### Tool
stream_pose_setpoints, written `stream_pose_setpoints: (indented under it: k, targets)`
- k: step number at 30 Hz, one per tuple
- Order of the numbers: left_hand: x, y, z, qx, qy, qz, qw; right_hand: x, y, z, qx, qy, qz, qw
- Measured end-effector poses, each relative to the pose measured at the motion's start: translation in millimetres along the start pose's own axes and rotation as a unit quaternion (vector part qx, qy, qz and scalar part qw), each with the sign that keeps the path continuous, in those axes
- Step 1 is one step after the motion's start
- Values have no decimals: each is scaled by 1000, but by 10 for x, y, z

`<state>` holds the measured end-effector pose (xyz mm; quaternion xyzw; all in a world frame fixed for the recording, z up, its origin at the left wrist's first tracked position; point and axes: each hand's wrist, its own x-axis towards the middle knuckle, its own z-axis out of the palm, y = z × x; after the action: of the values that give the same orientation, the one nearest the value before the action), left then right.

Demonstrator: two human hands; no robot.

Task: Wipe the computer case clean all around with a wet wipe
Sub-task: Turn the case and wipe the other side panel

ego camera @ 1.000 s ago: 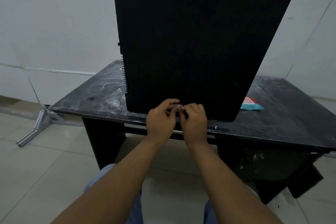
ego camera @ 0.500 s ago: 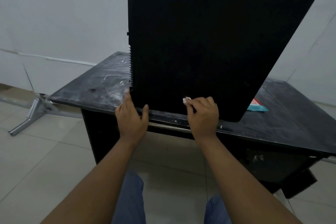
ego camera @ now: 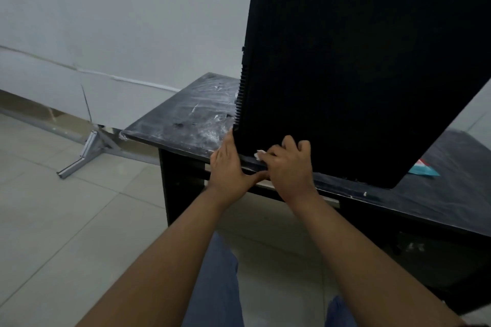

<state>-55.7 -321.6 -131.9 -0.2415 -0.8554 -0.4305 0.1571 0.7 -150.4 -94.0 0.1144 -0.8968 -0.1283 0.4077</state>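
The black computer case point(ego camera: 358, 61) stands upright on the black table point(ego camera: 191, 119), its broad side panel facing me. My right hand point(ego camera: 288, 164) holds a small crumpled white wet wipe point(ego camera: 260, 154) against the panel's lower left part, fingers curled round it. My left hand point(ego camera: 229, 164) rests at the case's lower left corner, fingers straight along the ribbed left edge and thumb reaching along the table's front edge. The rest of the wipe is hidden under my right fingers.
A red-and-teal wipe packet point(ego camera: 423, 168) lies on the table behind the case's right corner. The table top is scuffed with white marks on its left end. A metal bracket point(ego camera: 85, 154) lies on the tiled floor by the white wall. My knees show below.
My hands parted from the middle of the panel's base. The left hand went to the case's lower left corner; the right hand slid left along the panel's bottom with the wipe. The view swung left.
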Motion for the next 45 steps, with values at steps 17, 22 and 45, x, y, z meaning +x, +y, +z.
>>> stream_pose_setpoints:
  k: [17, 22, 45]
  targets:
    - [56, 43, -111, -69, -33, -40, 996, 609, -412, -48, -19, -88, -74, 993]
    - [51, 59, -119, -70, -23, -46, 996, 359, -165, -139, -18, -92, -77, 993]
    - [53, 166, -133, -33, -24, -73, 996, -17, 175, -282, -37, -88, -2, 995]
